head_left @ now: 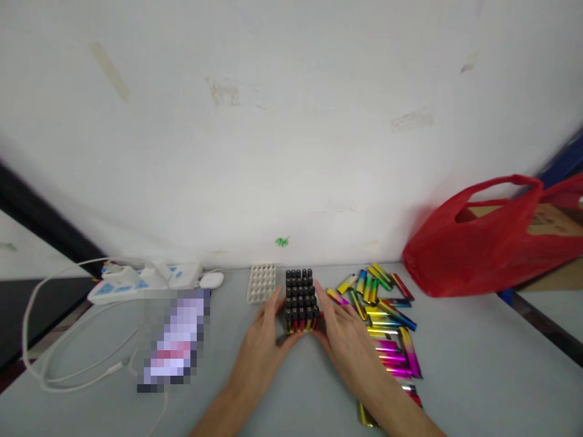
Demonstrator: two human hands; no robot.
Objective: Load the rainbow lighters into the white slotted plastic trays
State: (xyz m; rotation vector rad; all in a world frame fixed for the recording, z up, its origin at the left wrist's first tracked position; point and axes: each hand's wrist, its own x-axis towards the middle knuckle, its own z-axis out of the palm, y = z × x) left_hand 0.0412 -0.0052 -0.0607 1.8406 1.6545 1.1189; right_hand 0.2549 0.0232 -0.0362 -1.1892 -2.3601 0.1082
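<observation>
A tight block of black-topped tubes (pixel 301 297) stands upright in even rows in the middle of the table. Shiny red and yellow lower parts show along its near side, and I cannot make out their exact kind. My left hand (pixel 266 325) presses against the left side of the block, thumb at the near edge. On the opposite side, my right hand (pixel 339 325) holds it in the same way. Fingertips of both hands are partly hidden behind and under the block. Many loose shiny coloured tubes (pixel 394 355) lie to the right, some under my right forearm.
Behind the block on the left is a pale tray with round holes (pixel 262 283). A blurred phone-like object (pixel 177 337), a power strip (pixel 182 276), white cables (pixel 34 364) and a white case (pixel 212 280) lie left. A red bag (pixel 473 249) stands right, against the wall (pixel 291 152).
</observation>
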